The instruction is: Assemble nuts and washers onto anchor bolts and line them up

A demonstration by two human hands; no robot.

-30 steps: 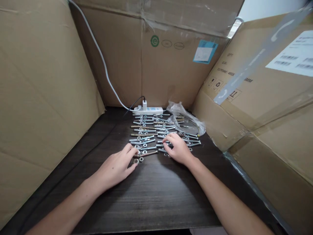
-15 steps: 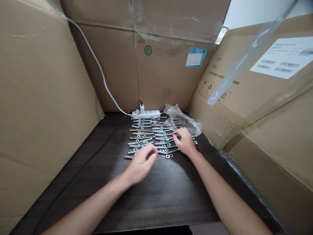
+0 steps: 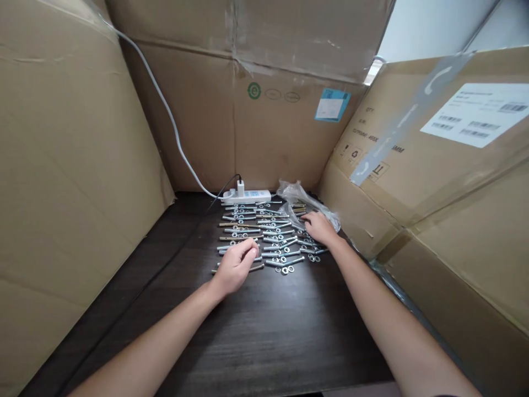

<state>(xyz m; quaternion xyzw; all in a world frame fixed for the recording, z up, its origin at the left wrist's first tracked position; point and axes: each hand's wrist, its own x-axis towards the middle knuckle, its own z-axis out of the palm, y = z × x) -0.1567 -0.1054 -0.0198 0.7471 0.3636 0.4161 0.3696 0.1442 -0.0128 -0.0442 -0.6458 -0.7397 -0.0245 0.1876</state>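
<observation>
Several silver bolts with loose nuts and washers (image 3: 264, 231) lie in rows on a dark wooden table (image 3: 264, 331). My left hand (image 3: 235, 266) rests at the near left end of the rows, fingers curled and pinched over a bolt (image 3: 258, 268). My right hand (image 3: 320, 227) reaches farther back on the right, fingers bent down onto bolts next to a crumpled clear plastic bag (image 3: 303, 199). What its fingertips hold is hidden.
Large cardboard boxes (image 3: 74, 143) wall in the table on the left, back and right. A white power strip (image 3: 247, 195) with a plugged charger and a white cable (image 3: 165, 110) lies at the back edge of the table.
My left hand has slid right from the nuts and closed over the nearest bolt. My right hand has moved back and right, toward the plastic bag.
</observation>
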